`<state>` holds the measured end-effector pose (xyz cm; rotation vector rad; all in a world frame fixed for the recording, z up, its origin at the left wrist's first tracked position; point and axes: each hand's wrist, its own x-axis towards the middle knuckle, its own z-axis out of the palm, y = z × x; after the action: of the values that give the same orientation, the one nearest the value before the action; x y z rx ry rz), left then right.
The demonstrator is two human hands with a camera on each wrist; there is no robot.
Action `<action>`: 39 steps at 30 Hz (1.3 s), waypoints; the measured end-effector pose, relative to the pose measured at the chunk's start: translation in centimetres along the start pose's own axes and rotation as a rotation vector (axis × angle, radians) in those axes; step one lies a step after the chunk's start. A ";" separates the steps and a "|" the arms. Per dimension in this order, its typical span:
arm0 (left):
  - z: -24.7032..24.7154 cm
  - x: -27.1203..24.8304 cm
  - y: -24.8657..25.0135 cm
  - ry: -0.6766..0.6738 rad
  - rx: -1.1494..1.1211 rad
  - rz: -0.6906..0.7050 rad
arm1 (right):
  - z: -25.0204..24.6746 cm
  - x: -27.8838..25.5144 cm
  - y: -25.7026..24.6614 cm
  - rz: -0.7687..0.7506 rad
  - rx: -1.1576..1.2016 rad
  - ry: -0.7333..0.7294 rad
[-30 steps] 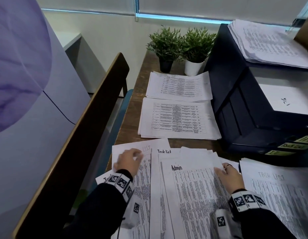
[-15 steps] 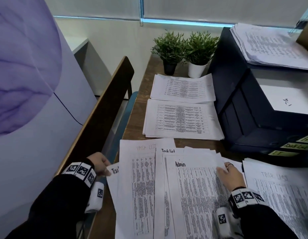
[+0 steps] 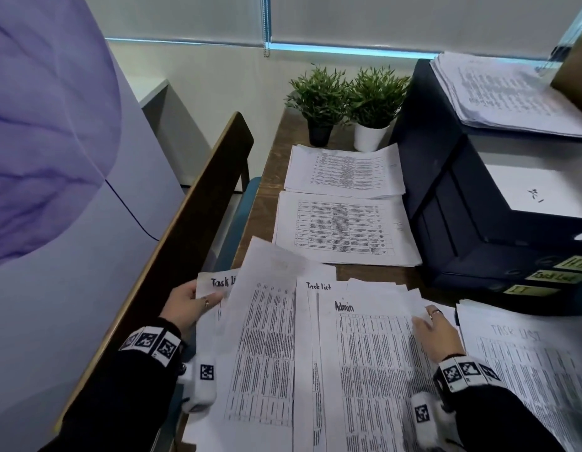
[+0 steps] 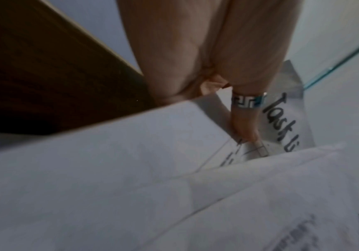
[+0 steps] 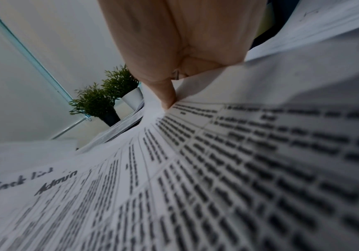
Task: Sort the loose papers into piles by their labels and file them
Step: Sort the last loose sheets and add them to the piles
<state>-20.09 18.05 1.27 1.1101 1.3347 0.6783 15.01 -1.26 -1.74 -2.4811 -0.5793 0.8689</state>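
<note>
A fan of loose printed sheets lies at the near edge of the wooden table (image 3: pixel 266 177). My left hand (image 3: pixel 190 305) pinches the left edge of a sheet headed "Task List" (image 3: pixel 217 283), and the thumb (image 4: pixel 245 129) lies on top of that "Task List" sheet (image 4: pixel 285 122). Another printed sheet (image 3: pixel 266 337) lies tilted over it. My right hand (image 3: pixel 436 327) rests flat on the right side of the "Admin" sheet (image 3: pixel 364 370), a fingertip (image 5: pixel 167 100) pressing the paper. A second "Task list" sheet (image 3: pixel 312 321) shows between them.
A "Task List" pile (image 3: pixel 527 360) lies at the near right. Two sorted piles (image 3: pixel 341 230) (image 3: pixel 345 172) lie farther back. Black file boxes with yellow labels (image 3: pixel 550 276) stand at the right with papers on top. Two potted plants (image 3: pixel 348 102) stand at the back. A wooden partition (image 3: pixel 185 223) runs along the left.
My left hand left the top of the fan, went to its left edge and now pinches the "Task List" sheet, raising it. The overlying sheet has tilted. The right hand stayed put.
</note>
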 end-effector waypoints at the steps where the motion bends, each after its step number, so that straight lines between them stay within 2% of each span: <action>1: -0.2 0.2 -0.1 -0.016 -0.037 0.008 | -0.1 -0.1 0.1 -0.004 0.012 -0.006; 4: -0.5 0.9 -1.1 -0.012 -0.127 -0.011 | -0.6 -0.3 0.8 -0.038 0.065 -0.024; 7: -0.5 1.2 -2.2 -0.086 -0.041 -0.099 | -1.1 -0.5 1.4 -0.067 0.189 -0.051; 9: -0.3 1.4 -2.4 -0.151 0.164 -0.176 | -1.5 -0.9 1.4 -0.060 0.284 -0.077; 11: 0.5 1.1 -1.5 -0.194 0.494 -0.210 | -1.8 -1.0 1.5 -0.055 0.388 -0.104; 13: 1.7 0.8 -0.2 -0.222 0.636 -0.215 | -2.3 -1.4 1.6 -0.037 0.464 -0.105; 14: 2.3 0.5 0.6 -0.209 0.647 -0.210 | -2.6 -1.4 1.8 -0.025 0.505 -0.097; 16: 3.1 0.8 1.8 -0.052 0.827 -0.120 | -3.2 -1.8 1.8 -0.034 0.575 -0.075; 18: 4.4 0.2 3.2 0.117 0.938 0.096 | -3.9 -2.0 1.7 -0.066 0.607 -0.047; 19: 5.4 0.0 3.6 0.120 0.877 0.220 | -4.4 -2.3 1.4 -0.082 0.624 -0.031; 20: 6.7 -0.8 4.4 0.036 0.748 0.301 | -4.9 -2.3 1.1 -0.098 0.664 -0.020; 21: 8.2 -1.3 4.9 -0.110 0.577 0.310 | -5.6 -2.8 0.4 -0.116 0.707 -0.011; 22: 9.8 -2.4 5.6 -0.264 0.422 0.266 | -6.3 -3.2 -0.4 -0.148 0.748 -0.002; 24: 12.6 -3.9 6.4 -0.499 0.276 0.118 | -7.5 -3.9 -1.8 -0.209 0.812 0.002; 26: 14.7 -4.8 6.7 -0.610 0.242 0.055 | -8.7 -4.6 -3.1 -0.259 0.888 -0.009; 29: 16.8 -5.8 7.1 -0.621 0.194 0.097 | -10.3 -5.3 -4.4 -0.303 0.991 0.000; 33: 17.4 -6.0 8.6 -0.561 0.092 0.118 | -12.3 -6.4 -5.0 -0.347 1.035 -0.023; 37: 17.3 -6.3 11.3 -0.574 0.124 0.189 | -14.8 -7.2 -5.0 -0.422 0.867 0.004; 39: 17.3 -6.4 12.8 -0.582 0.129 0.228 | -16.1 -7.4 -5.0 -0.421 0.733 -0.089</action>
<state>-1.93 13.04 13.38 1.4441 0.7671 0.3855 19.09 -5.34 15.72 -1.5973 -0.6376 0.8295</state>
